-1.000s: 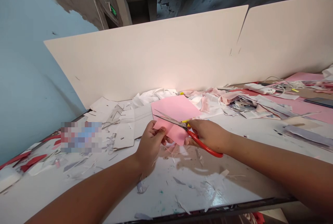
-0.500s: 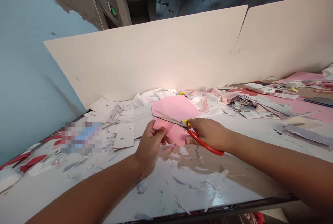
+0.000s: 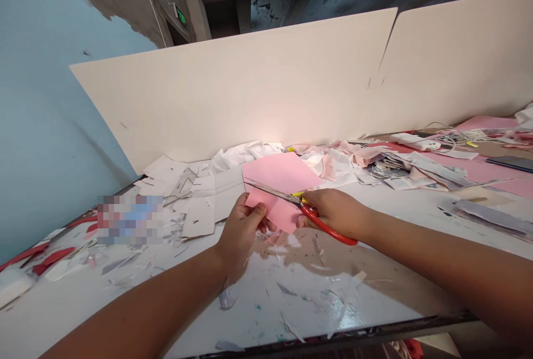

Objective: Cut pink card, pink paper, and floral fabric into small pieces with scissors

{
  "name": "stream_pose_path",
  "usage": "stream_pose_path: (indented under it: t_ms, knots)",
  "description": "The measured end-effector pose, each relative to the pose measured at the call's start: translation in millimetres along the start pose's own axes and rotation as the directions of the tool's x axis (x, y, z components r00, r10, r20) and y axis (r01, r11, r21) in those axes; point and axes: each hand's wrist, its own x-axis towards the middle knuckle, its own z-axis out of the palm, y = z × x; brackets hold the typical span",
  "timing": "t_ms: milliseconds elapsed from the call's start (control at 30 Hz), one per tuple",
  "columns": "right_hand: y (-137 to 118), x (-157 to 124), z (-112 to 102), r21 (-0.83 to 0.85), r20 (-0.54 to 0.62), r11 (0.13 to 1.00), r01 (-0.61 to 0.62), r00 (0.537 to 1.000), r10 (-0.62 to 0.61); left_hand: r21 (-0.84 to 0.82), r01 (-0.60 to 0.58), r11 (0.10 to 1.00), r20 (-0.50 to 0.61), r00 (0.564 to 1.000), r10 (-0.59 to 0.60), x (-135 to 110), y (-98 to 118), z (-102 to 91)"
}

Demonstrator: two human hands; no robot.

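Note:
My left hand [image 3: 245,220] pinches the lower left edge of a pink sheet of paper [image 3: 275,210], thumb on top and fingers beneath. In my right hand [image 3: 328,212] is a pair of scissors [image 3: 327,228] with red and yellow handles. Its blades point left and lie nearly together along the upper edge of the held paper. Behind the blades, a larger pink sheet [image 3: 278,169] rests on the table; whether it is joined to the held piece I cannot tell. Part of the handles is hidden by my right fingers.
Paper scraps litter the white table [image 3: 300,309]. White card pieces [image 3: 199,214] lie to the left. A crumpled pile of white and pink paper [image 3: 333,161] runs along the white partition [image 3: 250,92]. At right are a power strip [image 3: 416,141] and a dark phone-like slab [image 3: 510,164].
The scissor blades have closed together, and the handles have drawn in slightly. My left hand and the paper have hardly moved.

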Motion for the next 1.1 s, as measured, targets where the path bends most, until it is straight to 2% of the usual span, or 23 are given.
stream_pose_path:
  t_ms: [200, 533, 600, 633, 667, 733, 833, 900, 967, 1000, 1100]
  knots:
    - [-1.8, -1.4, -1.6, 0.003, 0.030, 1.000, -0.031, 0.999, 0.031, -0.020, -0.007, 1.000, 0.014, 1.000, 0.008, -0.5, -0.9, 0.2]
    - [-5.6, 0.5, -1.0, -0.014, 0.057, 1.000, 0.000, 0.998, 0.001, -0.002, -0.007, 1.000, 0.012, 1.000, 0.007, -1.2, -1.5, -1.0]
    - [-4.7, 1.0, -0.6, 0.046, 0.043, 0.999, -0.003, 0.999, 0.001, -0.006, -0.011, 1.000, 0.028, 1.000, 0.011, -1.4, -0.7, -0.6]
    - [-3.9, 1.1, 0.0, 0.136, 0.032, 0.991, -0.019, 0.999, 0.014, -0.008, -0.008, 1.000, 0.036, 0.999, 0.008, -1.4, -0.2, -0.3]
    - [-3.0, 1.1, 0.8, 0.260, 0.025, 0.964, -0.046, 0.999, 0.041, -0.010, -0.001, 1.000, 0.040, 0.999, 0.001, -1.4, 0.3, 0.0]
    - [-0.4, 1.0, 3.6, 0.498, 0.033, 0.858, -0.120, 0.992, 0.120, -0.009, 0.018, 1.000, 0.041, 0.999, -0.018, -1.4, 1.4, 0.4]
    - [4.4, 3.0, 9.8, 0.719, 0.086, 0.662, -0.212, 0.972, 0.217, -0.002, 0.051, 0.999, 0.047, 0.998, -0.051, -1.1, 2.0, 0.3]
    - [6.8, 6.1, 14.0, 0.846, 0.124, 0.485, -0.221, 0.967, 0.224, 0.003, 0.071, 0.997, 0.048, 0.996, -0.071, -0.9, 1.2, -0.4]
    - [6.8, 9.4, 17.2, 0.933, 0.165, 0.282, -0.224, 0.962, 0.219, 0.000, 0.092, 0.996, 0.046, 0.995, -0.092, -0.8, -0.2, -1.2]
    - [5.8, 10.7, 18.4, 0.948, 0.179, 0.224, -0.228, 0.959, 0.219, -0.005, 0.100, 0.995, 0.050, 0.994, -0.100, -0.9, -0.7, -1.4]
    - [0.7, 11.3, 20.8, 0.958, 0.197, 0.164, -0.234, 0.957, 0.212, -0.017, 0.110, 0.994, 0.068, 0.992, -0.108, -1.7, -0.4, -0.9]
